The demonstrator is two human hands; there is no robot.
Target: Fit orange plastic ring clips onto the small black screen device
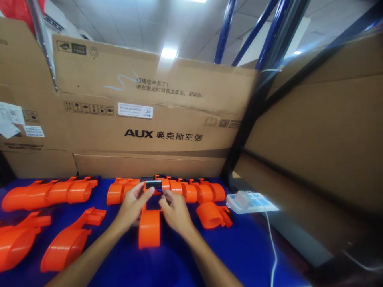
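Note:
In the middle of the head view, my left hand is closed on an orange plastic part. A small black block with a pale toothed edge sits at its upper end, under my left thumb. The wide curved band of this part hangs down between my wrists. My right hand is closed at the block's right end, its fingertips at a small dark-blue piece. Whether that piece is separate from the block I cannot tell. Just behind my fingers lies a dark flat object, partly hidden.
Rows of orange ring-shaped parts lie on the blue table, with larger orange parts at the left. A white power strip with a plug and cable lies at right. Cardboard walls the back; a black post stands behind.

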